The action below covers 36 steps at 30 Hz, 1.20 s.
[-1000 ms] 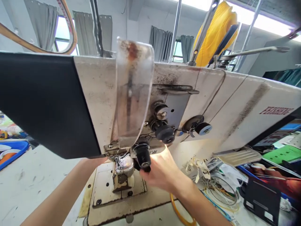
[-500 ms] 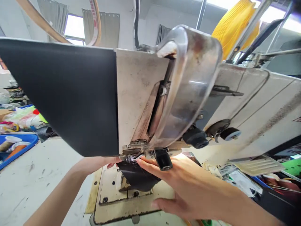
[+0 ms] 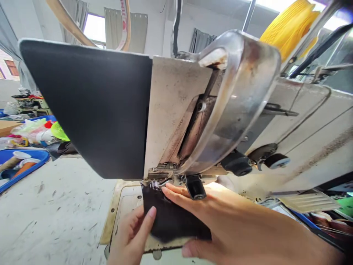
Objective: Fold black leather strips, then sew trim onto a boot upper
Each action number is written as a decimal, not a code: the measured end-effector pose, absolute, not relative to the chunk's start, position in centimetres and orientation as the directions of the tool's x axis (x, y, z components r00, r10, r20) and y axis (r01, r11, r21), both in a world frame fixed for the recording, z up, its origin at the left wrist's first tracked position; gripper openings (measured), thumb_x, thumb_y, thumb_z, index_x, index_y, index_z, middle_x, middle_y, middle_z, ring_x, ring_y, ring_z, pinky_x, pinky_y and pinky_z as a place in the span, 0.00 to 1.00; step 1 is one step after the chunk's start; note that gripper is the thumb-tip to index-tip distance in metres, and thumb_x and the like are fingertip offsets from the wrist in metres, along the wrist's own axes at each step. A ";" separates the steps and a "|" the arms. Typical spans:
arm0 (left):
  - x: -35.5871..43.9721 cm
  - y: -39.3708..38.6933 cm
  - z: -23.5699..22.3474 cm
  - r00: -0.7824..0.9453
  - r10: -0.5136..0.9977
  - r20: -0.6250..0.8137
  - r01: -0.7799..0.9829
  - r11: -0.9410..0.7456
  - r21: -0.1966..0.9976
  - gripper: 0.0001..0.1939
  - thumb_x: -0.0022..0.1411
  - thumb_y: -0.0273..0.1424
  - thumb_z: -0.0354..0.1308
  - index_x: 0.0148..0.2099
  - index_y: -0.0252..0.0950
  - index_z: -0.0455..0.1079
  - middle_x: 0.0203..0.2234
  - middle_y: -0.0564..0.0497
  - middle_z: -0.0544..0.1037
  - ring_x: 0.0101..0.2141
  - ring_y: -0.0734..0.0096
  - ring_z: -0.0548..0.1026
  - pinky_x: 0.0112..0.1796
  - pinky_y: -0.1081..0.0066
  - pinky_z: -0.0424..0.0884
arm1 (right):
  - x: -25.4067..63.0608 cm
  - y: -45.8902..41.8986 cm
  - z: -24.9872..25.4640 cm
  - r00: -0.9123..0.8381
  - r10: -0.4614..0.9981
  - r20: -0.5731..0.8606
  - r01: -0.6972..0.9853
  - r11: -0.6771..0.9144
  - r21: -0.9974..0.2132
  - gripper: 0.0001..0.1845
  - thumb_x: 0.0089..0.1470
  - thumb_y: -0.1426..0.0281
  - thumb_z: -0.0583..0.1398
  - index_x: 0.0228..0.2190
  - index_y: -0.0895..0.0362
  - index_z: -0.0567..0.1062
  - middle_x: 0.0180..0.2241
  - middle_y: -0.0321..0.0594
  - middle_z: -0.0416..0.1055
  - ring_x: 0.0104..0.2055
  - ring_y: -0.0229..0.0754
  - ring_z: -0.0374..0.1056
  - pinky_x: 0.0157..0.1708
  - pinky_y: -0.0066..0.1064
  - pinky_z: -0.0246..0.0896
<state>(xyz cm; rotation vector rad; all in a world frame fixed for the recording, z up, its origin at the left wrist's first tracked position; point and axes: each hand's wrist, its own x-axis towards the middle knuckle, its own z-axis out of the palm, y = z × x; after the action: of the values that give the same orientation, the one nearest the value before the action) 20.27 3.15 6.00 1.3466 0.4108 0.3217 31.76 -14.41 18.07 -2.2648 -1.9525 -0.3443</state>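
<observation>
A dark piece of material point(image 3: 173, 221), fabric or leather, lies on the sewing machine's plate point(image 3: 125, 198) below the presser foot point(image 3: 157, 184). My left hand point(image 3: 134, 233) is closed on its left edge, thumb on top and the other fingers curled at the side and partly hidden. Stretched out, the fingers of my right hand point(image 3: 220, 217) rest flat on the material, their tips close beside the foot. A black knob point(image 3: 195, 187) covers part of that hand. The needle cannot be made out clearly.
The pale head of the sewing machine point(image 3: 171, 110), with a clear curved guard point(image 3: 234, 99) and a dark side panel point(image 3: 91, 114), rises over both hands. A blue tray point(image 3: 41, 162) of thread cones stands at the left. Yellow thread point(image 3: 286, 29) hangs at upper right.
My left hand has come from beside the presser foot down to the material's near left edge. More of the dark material shows toward me. The view has shifted slightly; my right hand stays by the foot.
</observation>
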 end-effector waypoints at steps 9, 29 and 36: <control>23.3 7.2 7.1 0.849 0.476 -0.230 0.103 0.279 0.955 0.27 0.50 0.53 0.68 0.40 0.36 0.73 0.22 0.54 0.77 0.25 0.69 0.75 0.27 0.74 0.69 | 31.1 -13.4 15.8 0.106 0.925 0.365 0.976 -0.166 0.138 0.47 0.45 0.49 0.73 0.59 0.60 0.71 0.57 0.46 0.74 0.55 0.51 0.72 0.53 0.37 0.66; 23.7 5.0 6.1 0.783 0.614 -0.098 -0.073 0.248 0.966 0.29 0.48 0.57 0.69 0.34 0.36 0.70 0.22 0.57 0.74 0.24 0.78 0.68 0.25 0.81 0.63 | 30.6 -13.7 18.8 0.208 0.939 0.273 0.967 -0.239 0.087 0.44 0.42 0.65 0.77 0.59 0.59 0.72 0.48 0.45 0.80 0.45 0.44 0.77 0.51 0.25 0.65; 23.7 5.0 6.2 0.737 0.667 -0.113 -0.063 0.235 0.970 0.28 0.44 0.53 0.72 0.26 0.36 0.65 0.18 0.60 0.66 0.21 0.82 0.61 0.21 0.82 0.58 | 31.1 -13.5 18.4 0.252 0.939 0.234 0.959 -0.274 0.070 0.45 0.46 0.62 0.75 0.62 0.58 0.69 0.50 0.46 0.80 0.46 0.45 0.77 0.50 0.26 0.66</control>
<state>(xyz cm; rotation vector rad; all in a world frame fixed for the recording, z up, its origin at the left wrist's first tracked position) 23.73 4.97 6.17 1.2443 0.5834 0.5417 31.06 -13.50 18.45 -2.4156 -1.8372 -0.3516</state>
